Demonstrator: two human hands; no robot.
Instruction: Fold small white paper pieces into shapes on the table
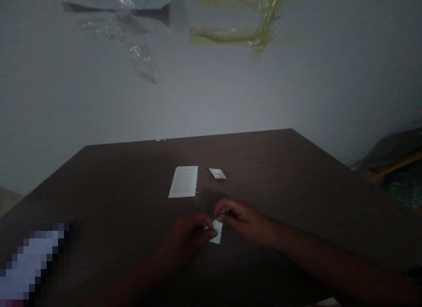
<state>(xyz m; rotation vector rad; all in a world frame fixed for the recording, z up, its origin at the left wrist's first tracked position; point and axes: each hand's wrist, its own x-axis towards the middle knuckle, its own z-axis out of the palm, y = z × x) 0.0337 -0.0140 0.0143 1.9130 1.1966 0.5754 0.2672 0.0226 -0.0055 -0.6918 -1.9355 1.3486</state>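
Between my two hands, low over the table, is a small piece of printed paper (217, 235). My left hand (194, 230) pinches its left side with thumb and fingertips. At its upper edge, my right hand (235, 217) has thumb and fingers closed on the paper. Just beyond the hands lies a larger printed sheet (183, 182), flat on the table, with a slightly ragged right edge. To the right of that sheet rests another small folded paper (217, 173), untouched.
The dark brown table (257, 157) stands against a pale wall (211, 96) with taped plastic on it. A blurred-out, pixelated object (31, 263) is at the lower left. Beyond the right table edge are a wooden bar (397, 166) and patterned cloth (404, 188).
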